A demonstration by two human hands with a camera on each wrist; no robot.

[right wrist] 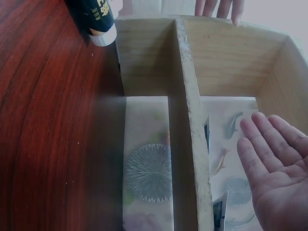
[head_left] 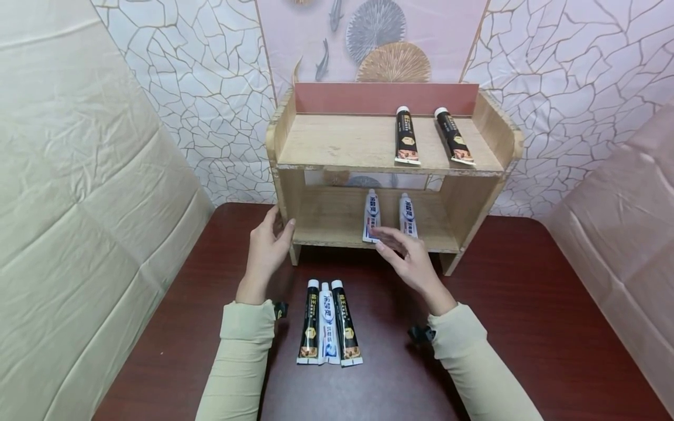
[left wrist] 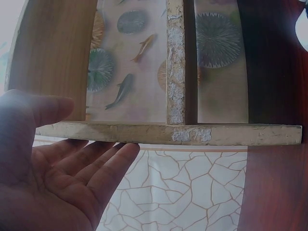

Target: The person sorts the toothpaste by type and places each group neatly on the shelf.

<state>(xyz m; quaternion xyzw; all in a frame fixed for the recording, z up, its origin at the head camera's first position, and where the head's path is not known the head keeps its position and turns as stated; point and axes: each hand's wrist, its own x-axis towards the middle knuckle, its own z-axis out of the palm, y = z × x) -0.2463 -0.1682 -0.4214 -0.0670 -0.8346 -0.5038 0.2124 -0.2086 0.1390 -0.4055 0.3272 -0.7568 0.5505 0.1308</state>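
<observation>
My left hand (head_left: 267, 244) is at the left side panel of a small wooden shelf (head_left: 347, 140). In the left wrist view its fairly straight fingers (left wrist: 108, 175) touch the panel's outer side, while the thumb lies on the inner side. My right hand (head_left: 413, 260), fingers extended and holding nothing, hovers before the lower board. Two white toothpaste tubes lie there, one on the left (head_left: 371, 210) and one on the right (head_left: 406, 210), the latter partly hidden by that hand. On the upper board lie two black toothpaste tubes, a left one (head_left: 406, 137) and a right one (head_left: 454, 137).
On the dark red table (head_left: 505, 339), in front of the shelf, three tubes lie side by side: a black one (head_left: 310, 321), a white one (head_left: 327, 327) and another black one (head_left: 344, 324). Fabric walls (head_left: 210, 88) stand behind and to both sides.
</observation>
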